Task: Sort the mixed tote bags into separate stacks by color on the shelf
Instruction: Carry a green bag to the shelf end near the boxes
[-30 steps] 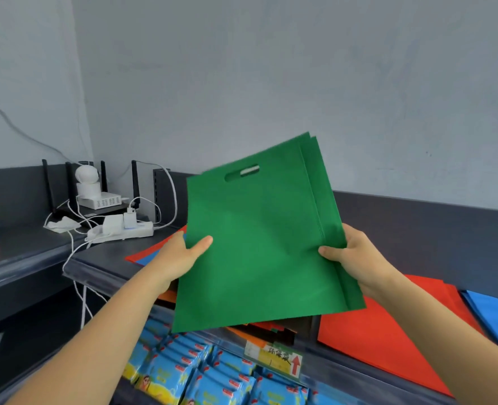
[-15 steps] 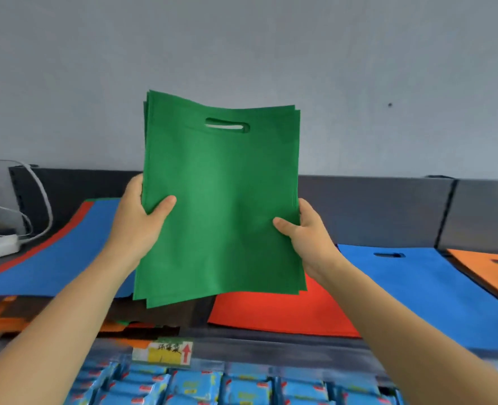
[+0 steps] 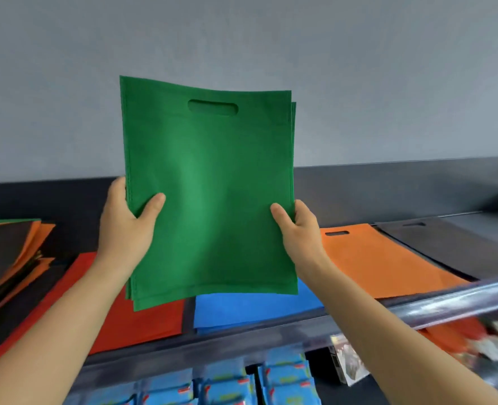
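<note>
Above the shelf (image 3: 242,340), head view: green tote bags (image 3: 209,194) held upright in mid-air, handle cutout on top, not touching anything below. Looks like a bundle of several; layered edges show at the right and bottom. Left hand (image 3: 125,229) pinches the left edge, thumb on the front, fingers behind. Right hand (image 3: 300,232) does the same on the right edge. Both are clamped on the bundle. Laid out on the shelf: red stack (image 3: 136,320), blue stack (image 3: 250,308) just beside it, orange stack (image 3: 382,258) further right, black stack (image 3: 458,247) at far right. No green stack visible, so the bundle needs its own spot. Far left: mixed pile (image 3: 8,252) of orange, black and blue, unsorted. Judgement: roughly mid-task, four colours started, green in hand, mixed pile left to do.
</note>
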`<state>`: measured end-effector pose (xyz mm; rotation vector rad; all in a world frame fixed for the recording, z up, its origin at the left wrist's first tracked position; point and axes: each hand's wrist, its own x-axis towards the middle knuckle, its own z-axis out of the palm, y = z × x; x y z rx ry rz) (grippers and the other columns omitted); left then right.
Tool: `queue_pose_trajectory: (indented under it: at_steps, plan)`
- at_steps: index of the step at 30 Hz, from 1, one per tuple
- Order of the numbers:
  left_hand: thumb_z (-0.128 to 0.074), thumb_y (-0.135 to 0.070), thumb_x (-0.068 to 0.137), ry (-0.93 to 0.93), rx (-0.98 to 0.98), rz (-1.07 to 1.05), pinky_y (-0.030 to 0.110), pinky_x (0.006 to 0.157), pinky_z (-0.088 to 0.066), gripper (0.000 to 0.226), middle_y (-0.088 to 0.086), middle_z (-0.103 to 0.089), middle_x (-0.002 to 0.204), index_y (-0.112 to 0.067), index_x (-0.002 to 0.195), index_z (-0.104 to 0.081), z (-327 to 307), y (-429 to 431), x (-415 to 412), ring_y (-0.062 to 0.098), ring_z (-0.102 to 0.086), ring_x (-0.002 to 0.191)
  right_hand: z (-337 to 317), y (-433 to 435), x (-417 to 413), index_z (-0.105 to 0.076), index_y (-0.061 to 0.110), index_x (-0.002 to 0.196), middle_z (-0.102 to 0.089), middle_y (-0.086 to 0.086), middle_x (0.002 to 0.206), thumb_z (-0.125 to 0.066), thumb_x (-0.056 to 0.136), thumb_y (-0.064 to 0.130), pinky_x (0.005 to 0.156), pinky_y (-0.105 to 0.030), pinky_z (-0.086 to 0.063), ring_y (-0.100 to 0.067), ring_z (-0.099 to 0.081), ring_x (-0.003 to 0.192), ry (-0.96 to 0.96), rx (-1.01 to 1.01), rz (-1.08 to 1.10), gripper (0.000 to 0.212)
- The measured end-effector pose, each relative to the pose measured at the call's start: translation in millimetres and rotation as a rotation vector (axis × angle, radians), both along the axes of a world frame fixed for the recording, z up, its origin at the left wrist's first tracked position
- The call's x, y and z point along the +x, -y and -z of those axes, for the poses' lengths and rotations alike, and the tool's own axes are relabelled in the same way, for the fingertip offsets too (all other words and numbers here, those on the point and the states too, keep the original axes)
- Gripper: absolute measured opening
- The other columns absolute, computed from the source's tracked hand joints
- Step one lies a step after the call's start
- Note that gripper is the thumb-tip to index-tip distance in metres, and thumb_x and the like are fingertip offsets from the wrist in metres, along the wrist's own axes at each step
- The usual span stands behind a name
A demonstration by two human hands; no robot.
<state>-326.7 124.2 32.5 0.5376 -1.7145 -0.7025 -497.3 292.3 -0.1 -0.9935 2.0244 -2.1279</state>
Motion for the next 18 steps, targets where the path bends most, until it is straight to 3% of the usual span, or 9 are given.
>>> queue_pose_trajectory:
  at_steps: [4,7,13,18]
  plan:
    - [-0.064,-0.026,0.087,0.009,0.044,0.083,0.036,0.092,-0.046,0.04,-0.005,-0.058,0.117,-0.02,0.124,-0.049,3.7,-62.0,-72.3,0.015,-0.057,0.106,-2.4,-70.5,-62.7,-0.052,0.012,0.115,-0.062,-0.009,0.117,-0.05,0.085,0.048,0.093,-0.053,-0.048,-0.028,-0.058,0.111,0.006,0.025,0.059,0.046]
    - [-0.063,-0.027,0.088,0.001,0.089,0.132,0.031,0.089,-0.045,0.037,-0.008,-0.058,0.114,-0.02,0.122,-0.051,6.9,-107.0,-122.1,0.012,-0.056,0.103,-1.0,-116.4,-116.1,-0.055,0.017,0.101,-0.065,-0.005,0.104,-0.051,0.094,0.026,0.087,-0.052,-0.051,-0.028,-0.062,0.098,-0.012,0.039,0.106,0.012]
    - [-0.06,-0.023,0.091,0.123,0.364,0.373,0.03,0.083,-0.043,0.036,-0.009,-0.057,0.112,-0.021,0.124,-0.046,17.0,-161.4,-204.6,0.011,-0.056,0.103,4.4,-181.9,-190.6,-0.058,0.02,0.101,-0.067,0.001,0.103,-0.051,0.095,0.018,0.087,-0.049,-0.052,-0.023,-0.064,0.096,0.007,0.065,0.186,0.01]
    - [-0.062,-0.013,0.089,0.233,0.344,0.486,0.029,0.092,-0.038,0.048,-0.01,-0.05,0.124,-0.025,0.13,-0.04,15.2,-184.8,-261.6,0.012,-0.048,0.116,5.7,-216.3,-241.0,-0.058,0.02,0.102,-0.067,0.002,0.103,-0.049,0.096,0.016,0.086,-0.048,-0.053,-0.021,-0.064,0.093,0.021,0.079,0.268,0.011]
